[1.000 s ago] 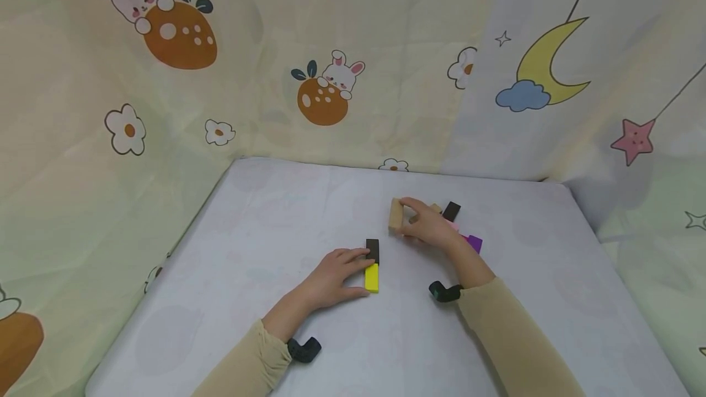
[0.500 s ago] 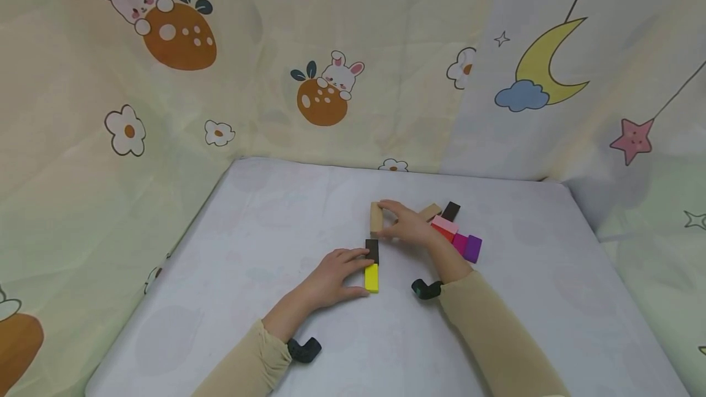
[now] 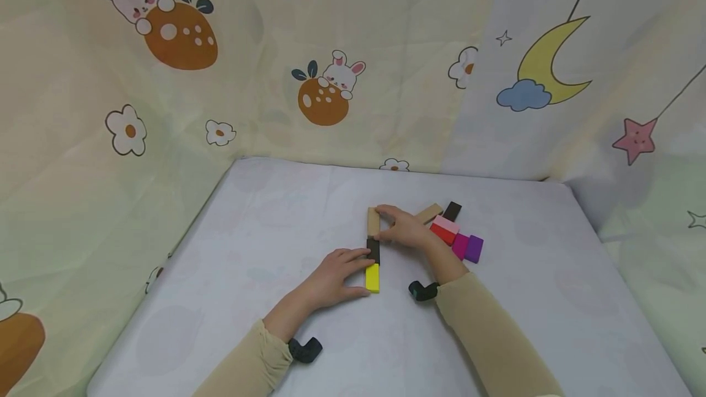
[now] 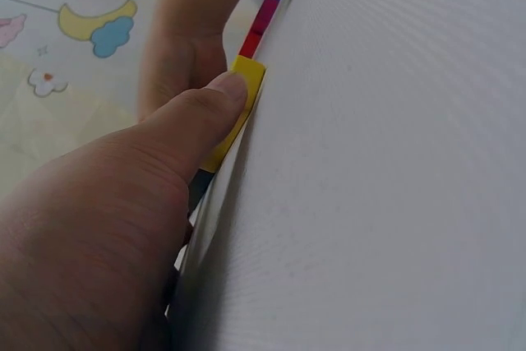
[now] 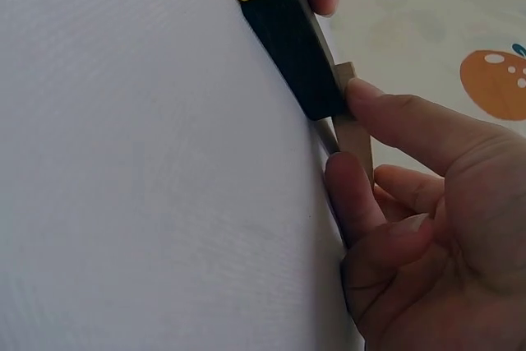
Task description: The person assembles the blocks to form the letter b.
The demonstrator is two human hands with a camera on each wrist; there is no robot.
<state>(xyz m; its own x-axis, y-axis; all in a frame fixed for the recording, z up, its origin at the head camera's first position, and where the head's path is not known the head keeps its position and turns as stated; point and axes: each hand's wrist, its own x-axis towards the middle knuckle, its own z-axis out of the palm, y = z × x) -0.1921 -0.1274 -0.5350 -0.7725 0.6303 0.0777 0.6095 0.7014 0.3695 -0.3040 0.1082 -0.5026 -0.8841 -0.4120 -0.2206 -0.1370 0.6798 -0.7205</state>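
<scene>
A black block [image 3: 375,246] and a yellow block [image 3: 372,280] lie end to end in a line on the white table. At the black block's far end is a plain wooden block [image 3: 373,220], which my right hand [image 3: 407,228] pinches between thumb and fingers. In the right wrist view that wooden block [image 5: 353,139] overlaps the black block's end; whether they touch cannot be told. My left hand [image 3: 333,277] rests at the line's left side, its fingers extended against the black and yellow blocks. Its thumb [image 4: 205,113] touches the yellow block [image 4: 251,73] near one end.
Right of my right hand lie another wooden block [image 3: 429,212], a black block [image 3: 452,211], a pink block [image 3: 446,224], a red block [image 3: 442,234], a magenta block [image 3: 459,246] and a purple block [image 3: 474,249]. Patterned cloth [image 3: 386,48] surrounds the table [image 3: 265,219].
My right hand has carried the wooden block left and then slightly nearer, into line with the black and yellow blocks. The loose blocks are now uncovered. The left hand stays in place.
</scene>
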